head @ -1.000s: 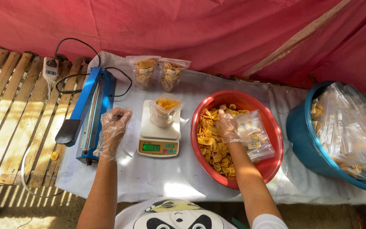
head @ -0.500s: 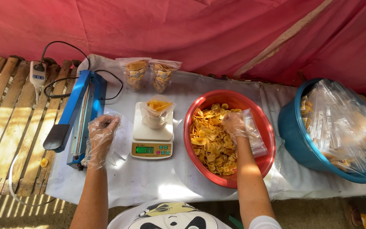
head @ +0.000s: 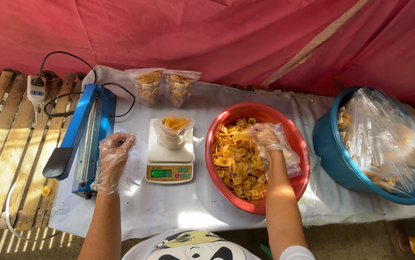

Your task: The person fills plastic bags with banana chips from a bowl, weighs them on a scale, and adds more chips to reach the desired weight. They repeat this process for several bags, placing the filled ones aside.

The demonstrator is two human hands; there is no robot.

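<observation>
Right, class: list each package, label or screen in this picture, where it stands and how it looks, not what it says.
Two filled bags: clear, orange-labelled, at the table's back.
Open bag: clear, holds yellow chips, on the scale.
Scale screen: small green rectangle, front of white scale.
Bag stack: clear, labelled, in the blue tub.
Plastic bags: clear, in the red basin by the right hand.

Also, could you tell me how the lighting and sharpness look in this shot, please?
Head view: hard sunlight from the left stripes the slats and whitens the cloth; the blue basin's plastic glares; the right hand in the red bowl looks slightly soft; the scale is sharp.
</observation>
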